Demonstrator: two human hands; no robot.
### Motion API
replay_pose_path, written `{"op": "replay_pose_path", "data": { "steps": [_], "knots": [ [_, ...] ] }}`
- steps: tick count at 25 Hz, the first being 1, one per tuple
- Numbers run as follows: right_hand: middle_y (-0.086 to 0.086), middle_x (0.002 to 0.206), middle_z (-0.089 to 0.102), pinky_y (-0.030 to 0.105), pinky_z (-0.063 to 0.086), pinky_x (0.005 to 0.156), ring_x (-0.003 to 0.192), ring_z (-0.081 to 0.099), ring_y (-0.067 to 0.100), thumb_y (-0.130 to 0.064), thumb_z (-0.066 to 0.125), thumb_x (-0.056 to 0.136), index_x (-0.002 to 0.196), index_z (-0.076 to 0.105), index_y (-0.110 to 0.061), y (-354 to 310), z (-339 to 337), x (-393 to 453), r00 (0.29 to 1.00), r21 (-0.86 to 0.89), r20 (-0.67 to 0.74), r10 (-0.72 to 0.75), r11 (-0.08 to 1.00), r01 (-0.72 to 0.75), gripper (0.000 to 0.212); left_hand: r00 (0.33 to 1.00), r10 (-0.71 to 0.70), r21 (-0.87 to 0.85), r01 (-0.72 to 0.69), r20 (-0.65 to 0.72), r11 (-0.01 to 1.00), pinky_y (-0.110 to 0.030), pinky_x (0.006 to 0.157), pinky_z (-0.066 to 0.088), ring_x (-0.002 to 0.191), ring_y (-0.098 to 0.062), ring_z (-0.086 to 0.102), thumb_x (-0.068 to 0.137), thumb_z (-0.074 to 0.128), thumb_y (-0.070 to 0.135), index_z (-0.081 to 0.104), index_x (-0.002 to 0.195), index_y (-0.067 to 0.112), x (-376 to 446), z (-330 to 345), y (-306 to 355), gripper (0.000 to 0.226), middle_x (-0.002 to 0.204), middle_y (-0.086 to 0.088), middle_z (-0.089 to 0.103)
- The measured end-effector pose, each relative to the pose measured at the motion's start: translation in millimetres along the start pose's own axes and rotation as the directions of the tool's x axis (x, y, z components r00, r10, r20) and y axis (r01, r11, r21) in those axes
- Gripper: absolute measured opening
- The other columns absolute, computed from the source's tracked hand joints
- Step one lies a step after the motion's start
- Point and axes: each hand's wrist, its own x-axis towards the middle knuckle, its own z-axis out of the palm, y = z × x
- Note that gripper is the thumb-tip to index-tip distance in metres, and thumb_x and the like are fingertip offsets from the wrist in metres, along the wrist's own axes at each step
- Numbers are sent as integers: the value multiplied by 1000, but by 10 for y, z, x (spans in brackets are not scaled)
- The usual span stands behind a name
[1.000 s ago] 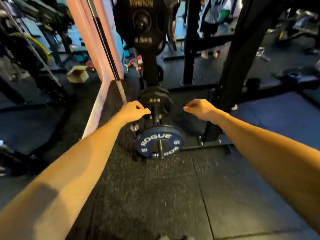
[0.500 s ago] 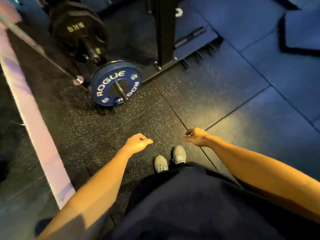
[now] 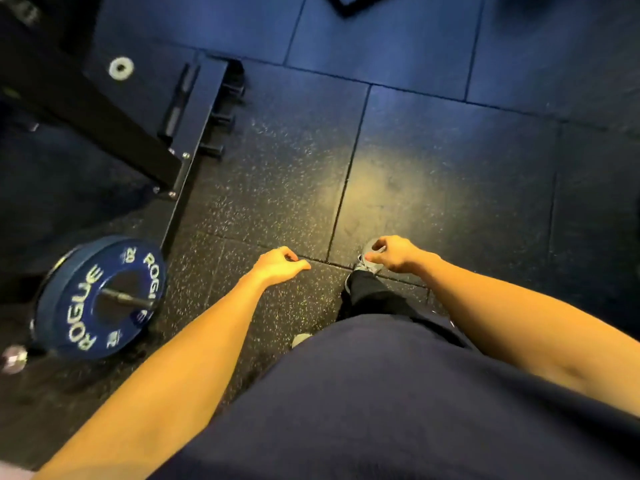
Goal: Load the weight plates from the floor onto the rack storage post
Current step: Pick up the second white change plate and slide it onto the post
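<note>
Both hands empty, left hand point(image 3: 278, 266) and right hand point(image 3: 394, 253) with loosely curled grip above the rubber floor point(image 3: 433, 174), blue weight plate point(image 3: 98, 296) on a post by the rack base point(image 3: 187, 161), well left of them

The view now tilts further down and right, so the blue round rubber ROGUE weight plate point(image 3: 98, 297) sits lower-left, and one grey shoe point(image 3: 367, 263) steps forward beneath the right hand point(image 3: 393, 252).
</note>
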Motion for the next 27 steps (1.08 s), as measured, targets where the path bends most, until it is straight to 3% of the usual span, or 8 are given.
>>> {"op": "replay_pose_path", "data": {
  "steps": [5,10,15,19,27],
  "knots": [
    [14,137,53,36,41,102,125,51,30,-39,57,93,132,51,-5,407,-1083,429,996,121,-64,58,991,-50,52,997,65,203,-71,34,977,-30,87,40,110,-23,56,83,65,49,61,117,17,770,-364,1232,47,119,-5,63],
    [15,138,53,36,39,103,126,50,30,-36,57,93,134,49,-3,460,-2284,938,991,110,-128,39,994,-25,53,997,82,210,-83,12,974,-31,86,42,106,-22,57,82,64,50,62,113,18,1392,-847,2217,45,116,-4,64],
    [16,139,52,38,39,105,127,50,31,-36,55,94,136,46,-4,287,-3145,1647,994,106,-108,22,994,-11,54,1000,27,162,-27,3,986,-28,82,37,100,-20,51,83,64,47,61,114,17,2064,-1373,2793,43,120,-3,61],
    [16,140,51,39,39,104,127,49,32,-40,56,93,138,43,-5,46,-4060,2556,992,70,-123,41,997,-33,58,1000,29,132,-29,3,991,-32,89,41,113,-24,54,84,63,49,59,117,17,2897,-2083,3449,46,123,-5,60],
    [15,141,49,36,37,103,128,48,31,-39,56,93,136,45,-5,-730,-6065,3875,983,83,-180,39,996,-24,56,995,100,119,-100,2,988,-33,88,39,104,-21,51,87,60,49,58,118,17,4198,-3933,4923,45,121,-3,59]
  ]
}}
